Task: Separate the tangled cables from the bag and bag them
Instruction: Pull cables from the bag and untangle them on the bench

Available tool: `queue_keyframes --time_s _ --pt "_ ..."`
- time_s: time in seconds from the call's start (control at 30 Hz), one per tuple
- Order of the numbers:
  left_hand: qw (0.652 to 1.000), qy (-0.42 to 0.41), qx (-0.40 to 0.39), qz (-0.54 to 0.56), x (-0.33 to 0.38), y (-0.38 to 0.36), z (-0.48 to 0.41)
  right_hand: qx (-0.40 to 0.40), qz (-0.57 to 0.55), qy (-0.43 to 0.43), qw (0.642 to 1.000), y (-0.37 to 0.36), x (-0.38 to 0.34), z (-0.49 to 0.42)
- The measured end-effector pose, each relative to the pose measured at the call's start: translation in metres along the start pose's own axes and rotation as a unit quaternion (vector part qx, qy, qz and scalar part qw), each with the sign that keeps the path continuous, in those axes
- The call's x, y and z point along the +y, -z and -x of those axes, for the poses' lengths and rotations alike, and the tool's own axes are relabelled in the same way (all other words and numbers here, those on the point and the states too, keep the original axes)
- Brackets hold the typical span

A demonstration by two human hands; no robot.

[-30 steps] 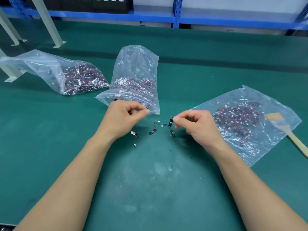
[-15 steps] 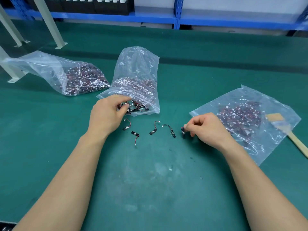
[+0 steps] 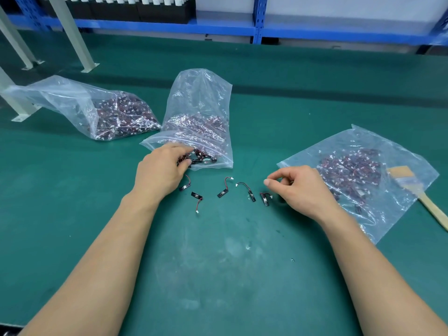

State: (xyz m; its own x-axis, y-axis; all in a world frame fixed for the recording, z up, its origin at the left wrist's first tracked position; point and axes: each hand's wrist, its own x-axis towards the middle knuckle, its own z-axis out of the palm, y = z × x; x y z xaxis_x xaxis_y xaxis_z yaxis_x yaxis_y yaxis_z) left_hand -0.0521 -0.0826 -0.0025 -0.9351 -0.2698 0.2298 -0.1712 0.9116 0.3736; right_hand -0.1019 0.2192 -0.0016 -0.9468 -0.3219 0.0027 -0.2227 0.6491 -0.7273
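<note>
My left hand [image 3: 162,170] reaches into the mouth of the middle clear bag [image 3: 201,100], and its thumb and fingers pinch the tangled cables [image 3: 201,158] there. Several separated cables lie in a row on the green mat: one by my left thumb [image 3: 184,187], others at the mat's middle [image 3: 196,197] [image 3: 223,191] [image 3: 247,190]. The rightmost loose cable [image 3: 265,199] lies just below my right hand's fingertips. My right hand [image 3: 303,187] hovers above the mat with fingers loosely curled and nothing between them. A flat clear bag [image 3: 400,190] holding sorted cables lies to its right.
A third clear bag of cables [image 3: 72,100] lies at the left. A wooden-handled brush [image 3: 417,190] rests on the right bag's edge. Grey frame legs [image 3: 72,35] stand at the back left, with blue shelving [image 3: 259,25] behind. Scuffed green mat [image 3: 230,263] lies between my forearms.
My left hand dropped a cable on the mat and moved up into the middle bag's mouth. My right hand set its cable down at the row's right end and lifted off it.
</note>
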Motion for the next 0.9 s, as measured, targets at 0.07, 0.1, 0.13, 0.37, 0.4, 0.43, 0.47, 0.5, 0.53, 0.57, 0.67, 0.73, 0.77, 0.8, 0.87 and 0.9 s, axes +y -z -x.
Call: queue_keyframes --time_s 0.07,0.1,0.13,0.37,0.4,0.43,0.47,0.5,0.53,0.57,0.67,0.73,0.77,0.8,0.87,0.9 --pt "1.000 0.011 -0.005 -0.012 0.0004 0.0016 -0.0012 0.008 0.004 0.002 1.000 0.0001 0.0010 -0.0009" --pt "1.000 0.017 -0.009 -0.019 0.0010 0.0026 -0.0013 0.010 0.005 0.003 1.000 0.0001 0.0015 -0.0011" --pt "0.999 0.023 -0.013 -0.028 0.0016 0.0032 -0.0010 0.012 0.006 0.004 1.000 -0.0001 0.0017 -0.0012" --pt "0.998 0.041 -0.025 -0.047 -0.0012 0.0058 0.0009 0.020 0.004 0.005 1.000 -0.0011 0.0030 -0.0021" --pt "0.998 0.039 -0.022 -0.045 -0.0015 0.0057 0.0007 0.020 0.004 0.005 1.000 -0.0011 0.0033 -0.0021" --pt "0.998 0.038 -0.016 -0.042 -0.0018 0.0056 0.0005 0.020 0.005 0.005 1.000 -0.0010 0.0037 -0.0020" --pt "0.999 0.037 -0.009 -0.038 -0.0020 0.0055 0.0003 0.020 0.004 0.006 1.000 -0.0011 0.0038 -0.0021" --pt "0.999 0.036 0.001 -0.034 -0.0021 0.0056 -0.0001 0.021 0.004 0.006 1.000 -0.0012 0.0039 -0.0023" --pt "0.999 0.036 0.014 -0.030 -0.0019 0.0057 -0.0004 0.021 0.005 0.007 1.000 -0.0013 0.0041 -0.0024" --pt "0.999 0.035 0.030 -0.025 -0.0014 0.0059 -0.0009 0.021 0.006 0.007 1.000 -0.0015 0.0040 -0.0025" --pt "0.997 0.030 0.077 -0.010 0.0004 0.0066 -0.0007 0.021 0.006 0.007 1.000 -0.0017 0.0040 -0.0026" --pt "0.995 0.030 0.099 0.002 0.0014 0.0069 0.0001 0.021 0.007 0.009 1.000 -0.0015 0.0041 -0.0025" --pt "0.994 0.030 0.108 0.010 0.0015 0.0073 0.0006 0.021 0.007 0.010 1.000 -0.0016 0.0040 -0.0026" --pt "0.992 0.028 0.118 0.019 0.0015 0.0078 0.0011 0.021 0.006 0.010 1.000 -0.0018 0.0039 -0.0026" --pt "0.989 0.020 0.139 0.039 0.0016 0.0089 0.0025 0.021 0.006 0.010 1.000 -0.0020 0.0040 -0.0026" --pt "0.987 0.016 0.150 0.051 0.0015 0.0098 0.0034 0.022 0.006 0.010 1.000 -0.0021 0.0039 -0.0026"
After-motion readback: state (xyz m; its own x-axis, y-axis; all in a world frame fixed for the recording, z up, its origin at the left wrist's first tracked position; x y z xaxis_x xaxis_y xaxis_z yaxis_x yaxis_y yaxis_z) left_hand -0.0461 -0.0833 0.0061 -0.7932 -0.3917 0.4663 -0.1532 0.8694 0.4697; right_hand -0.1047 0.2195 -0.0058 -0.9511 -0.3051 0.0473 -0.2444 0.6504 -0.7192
